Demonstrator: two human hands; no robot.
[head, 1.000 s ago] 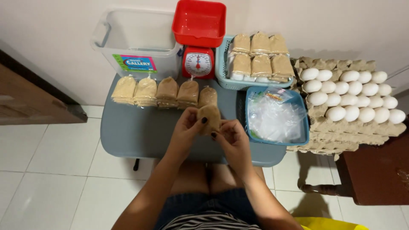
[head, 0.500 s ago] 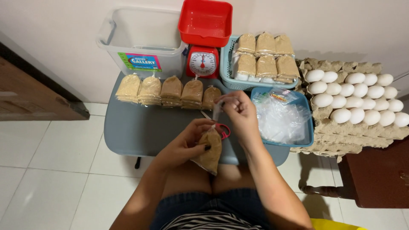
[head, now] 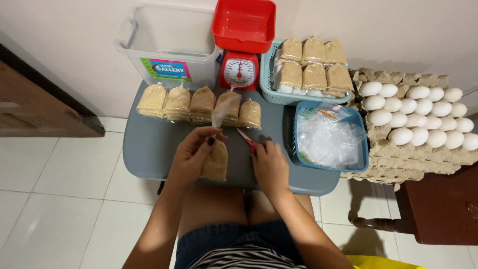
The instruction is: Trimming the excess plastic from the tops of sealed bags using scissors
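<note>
A: Count of clear plastic packets of brown granules in the row [head: 201, 103] on the grey table [head: 149, 149]?
B: Five in the row. One more in a hand [head: 215, 160]. Six packets [head: 313, 67] on top in the light blue basket [head: 269, 74], more white ones underneath, can't count those.
A: Eggs?
B: White eggs [head: 417, 118] on stacked cardboard trays: 17 in view, the edge of the frame cuts off the rest.
A: Other items?
B: One red kitchen scale [head: 240, 50], one clear plastic tub [head: 169, 45], one blue basket of clear bags [head: 331, 139], one pair of red-handled scissors [head: 247, 139].

Grey table [head: 149, 149]: filled bags [head: 199, 104], scale [head: 239, 69], baskets [head: 298, 144].
</note>
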